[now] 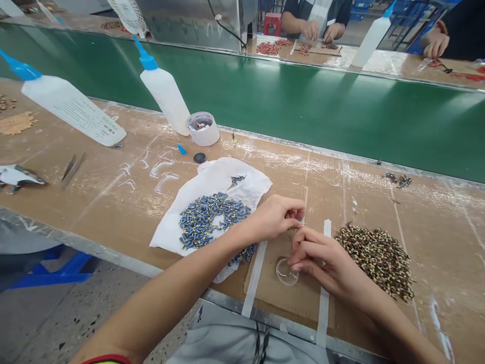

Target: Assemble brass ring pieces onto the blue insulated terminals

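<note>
My left hand [275,217] is closed in a pinch, and a speck of a small blue piece [299,220] shows at its fingertips. Just below and to the right, my right hand [320,255] has its thumb and fingers pressed together, and what they hold is hidden. Its fingertips are over the edge of a small clear round dish [287,279] on a taped cardboard piece [303,303]. Under my left forearm, many small blue and yellow pieces [200,220] lie on a white sheet [170,232]. To the right is a heap of small brown, yellow-tipped pieces [375,260].
White bottles with blue nozzles, one upright [166,101] and one leaning [76,108], are behind left, near a tape roll [203,134]. Tweezers [73,172] lie at left. A green conveyor belt [265,96] crosses behind; across it a person's hands [320,31] work over red pieces.
</note>
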`<action>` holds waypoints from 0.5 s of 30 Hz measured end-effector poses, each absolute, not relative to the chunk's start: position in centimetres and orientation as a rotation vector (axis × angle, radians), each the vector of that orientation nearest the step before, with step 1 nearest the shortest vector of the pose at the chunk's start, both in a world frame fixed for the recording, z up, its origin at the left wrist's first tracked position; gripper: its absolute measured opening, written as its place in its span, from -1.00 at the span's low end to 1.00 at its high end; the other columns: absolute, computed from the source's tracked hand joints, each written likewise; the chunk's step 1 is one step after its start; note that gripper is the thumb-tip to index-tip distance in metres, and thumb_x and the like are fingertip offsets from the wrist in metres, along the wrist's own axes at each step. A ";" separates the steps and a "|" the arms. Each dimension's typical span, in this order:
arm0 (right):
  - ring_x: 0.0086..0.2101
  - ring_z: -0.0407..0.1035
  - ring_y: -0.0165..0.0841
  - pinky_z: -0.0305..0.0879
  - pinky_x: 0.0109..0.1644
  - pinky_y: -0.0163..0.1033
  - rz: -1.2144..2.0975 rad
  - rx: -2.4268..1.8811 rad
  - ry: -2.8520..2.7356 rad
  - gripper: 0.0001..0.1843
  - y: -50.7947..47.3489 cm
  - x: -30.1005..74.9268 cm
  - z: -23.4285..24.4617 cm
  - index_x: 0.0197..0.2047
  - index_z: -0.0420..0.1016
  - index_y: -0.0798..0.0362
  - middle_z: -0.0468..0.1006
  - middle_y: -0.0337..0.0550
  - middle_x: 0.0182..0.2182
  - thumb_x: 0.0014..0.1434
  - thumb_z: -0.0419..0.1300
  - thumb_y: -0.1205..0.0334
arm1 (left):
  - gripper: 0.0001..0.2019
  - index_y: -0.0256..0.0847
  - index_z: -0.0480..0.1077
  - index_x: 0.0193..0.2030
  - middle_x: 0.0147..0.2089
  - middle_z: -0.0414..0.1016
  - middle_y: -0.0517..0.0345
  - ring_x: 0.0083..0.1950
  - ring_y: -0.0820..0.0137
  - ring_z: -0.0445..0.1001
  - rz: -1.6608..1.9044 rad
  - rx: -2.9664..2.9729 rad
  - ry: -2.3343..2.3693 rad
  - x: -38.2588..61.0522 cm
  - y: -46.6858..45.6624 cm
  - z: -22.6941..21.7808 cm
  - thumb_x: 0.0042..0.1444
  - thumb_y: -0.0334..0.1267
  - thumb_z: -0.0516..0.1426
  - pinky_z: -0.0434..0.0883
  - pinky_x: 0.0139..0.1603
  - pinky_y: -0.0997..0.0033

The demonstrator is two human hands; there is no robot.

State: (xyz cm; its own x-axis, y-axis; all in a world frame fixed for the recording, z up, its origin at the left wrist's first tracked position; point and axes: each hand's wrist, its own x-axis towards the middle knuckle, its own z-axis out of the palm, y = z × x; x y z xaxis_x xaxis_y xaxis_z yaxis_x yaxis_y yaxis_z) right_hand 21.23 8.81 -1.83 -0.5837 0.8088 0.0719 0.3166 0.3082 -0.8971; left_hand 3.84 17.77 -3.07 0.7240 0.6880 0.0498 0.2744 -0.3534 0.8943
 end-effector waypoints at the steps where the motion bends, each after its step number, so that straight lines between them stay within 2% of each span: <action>1: -0.28 0.32 -0.38 0.24 -0.20 -0.27 1.272 -0.996 -2.040 -0.84 8.8 21.2 -1.8 -0.33 0.47 0.05 0.38 -0.18 -0.31 0.31 0.14 0.31 | -0.89 -0.25 0.33 -0.39 -0.46 0.33 0.31 -0.39 0.51 0.28 0.523 1.920 0.741 3.9 17.8 -3.1 0.05 -0.51 0.13 0.17 -0.35 0.50; 6: -0.28 0.34 -0.38 0.25 -0.19 -0.27 1.350 -1.001 -1.941 -0.84 8.8 20.5 -1.8 -0.36 0.49 0.05 0.42 -0.18 -0.32 0.28 0.20 0.26 | -0.92 -0.25 0.35 -0.38 -0.45 0.35 0.29 -0.39 0.50 0.29 0.499 1.864 0.728 4.1 17.8 -3.2 0.08 -0.44 0.16 0.18 -0.34 0.50; 11: -0.32 0.40 -0.42 0.31 -0.21 -0.31 1.390 -1.066 -1.729 -0.91 9.0 21.6 -1.6 -0.31 0.52 0.01 0.51 -0.24 -0.37 0.26 0.24 0.26 | -0.91 -0.25 0.37 -0.38 -0.47 0.34 0.31 -0.40 0.51 0.29 0.461 1.840 0.744 4.3 17.6 -2.9 0.05 -0.48 0.18 0.18 -0.36 0.52; 13: -0.35 0.43 -0.43 0.33 -0.27 -0.35 1.286 -1.158 -1.618 -0.96 9.1 22.6 -1.5 -0.27 0.54 -0.02 0.56 -0.24 -0.36 0.23 0.27 0.23 | -0.90 -0.25 0.37 -0.38 -0.48 0.34 0.32 -0.41 0.51 0.30 0.454 1.826 0.755 4.5 17.6 -2.9 0.05 -0.43 0.23 0.19 -0.37 0.52; 15: -0.38 0.45 -0.44 0.35 -0.32 -0.38 1.044 -1.301 -1.453 -0.96 9.3 23.3 -1.4 -0.25 0.56 -0.04 0.58 -0.24 -0.35 0.21 0.30 0.21 | -0.86 -0.25 0.37 -0.39 -0.50 0.34 0.33 -0.42 0.51 0.31 0.439 1.810 0.759 4.6 17.6 -3.1 0.05 -0.37 0.27 0.18 -0.40 0.53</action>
